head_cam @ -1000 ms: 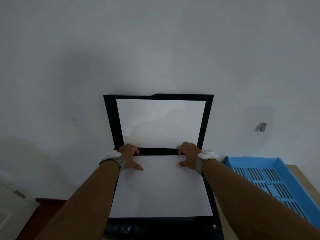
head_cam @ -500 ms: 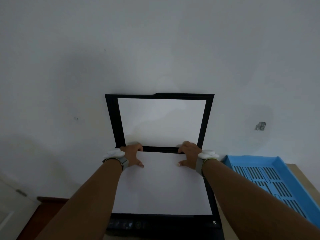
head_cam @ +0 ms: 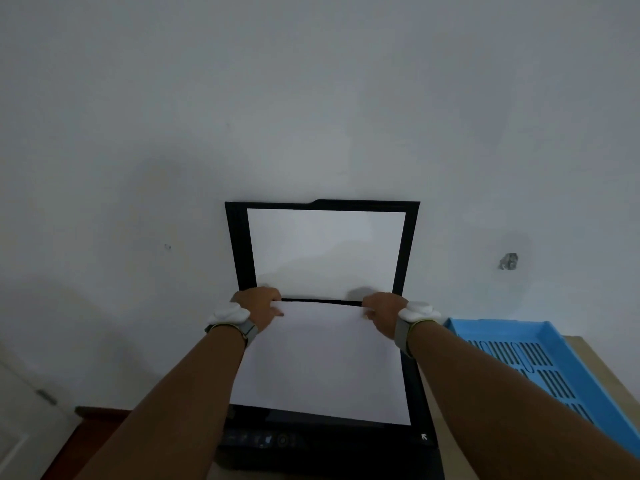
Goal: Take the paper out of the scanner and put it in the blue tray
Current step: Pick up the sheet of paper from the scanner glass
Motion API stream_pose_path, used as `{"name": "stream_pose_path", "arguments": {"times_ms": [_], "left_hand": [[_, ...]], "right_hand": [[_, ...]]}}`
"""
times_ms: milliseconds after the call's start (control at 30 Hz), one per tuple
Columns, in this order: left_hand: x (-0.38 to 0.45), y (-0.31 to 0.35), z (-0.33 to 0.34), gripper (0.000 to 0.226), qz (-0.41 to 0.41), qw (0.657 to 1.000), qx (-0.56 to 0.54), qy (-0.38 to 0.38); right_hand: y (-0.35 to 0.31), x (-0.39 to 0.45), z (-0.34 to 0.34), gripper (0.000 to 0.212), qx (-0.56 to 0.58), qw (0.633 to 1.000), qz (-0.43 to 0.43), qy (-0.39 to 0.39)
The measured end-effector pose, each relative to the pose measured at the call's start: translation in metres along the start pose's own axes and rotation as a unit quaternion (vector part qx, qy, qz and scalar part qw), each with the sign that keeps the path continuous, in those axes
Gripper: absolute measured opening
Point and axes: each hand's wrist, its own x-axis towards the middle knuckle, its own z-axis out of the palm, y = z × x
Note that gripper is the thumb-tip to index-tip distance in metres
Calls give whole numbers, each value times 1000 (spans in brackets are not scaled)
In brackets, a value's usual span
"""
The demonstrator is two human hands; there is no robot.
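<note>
The fingertips of the left hand [head_cam: 261,305] are hidden behind the far edge of the paper [head_cam: 322,362], which is pinched at its far left corner. The sheet is held tilted above the scanner [head_cam: 325,441], whose lid [head_cam: 237,244] is raised against the wall. The far right corner is pinched by the right hand [head_cam: 382,311]. The blue tray [head_cam: 585,375], cut off at the frame edge, is seen on the surface [head_cam: 585,344]; nothing is made out inside it.

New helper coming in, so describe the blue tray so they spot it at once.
Start at the black scanner with its lid raised against the white wall. Just to its right, on the tan tabletop, lies the blue tray. It is the only coloured item: a shallow, bright blue plastic tray with dark slots in its floor.
</note>
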Motion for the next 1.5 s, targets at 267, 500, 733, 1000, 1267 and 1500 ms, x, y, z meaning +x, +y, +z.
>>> {"name": "stream_pose_path", "arguments": {"times_ms": [267,500,733,1000,1267,1500], "left_hand": [[-14,15,-30,73,-37,959,-92,266],[-32,32,-42,98,-87,897,-220,373],[-45,33,-33,100,-172,839,-429,287],[-62,31,-27,56,-144,835,-521,103],[-68,27,-19,63,-133,799,-584,51],[-78,34,-18,28,-138,789,-595,69]], "right_hand": [[3,-32,-29,28,63,993,44,86],[4,-61,-51,29,189,965,111,145],[-9,-72,-56,22,284,928,145,194],[-29,-78,-54,30,396,876,157,226],[-37,-77,-44,28,464,837,158,241],[-30,-79,-39,28,491,824,154,240]]}}
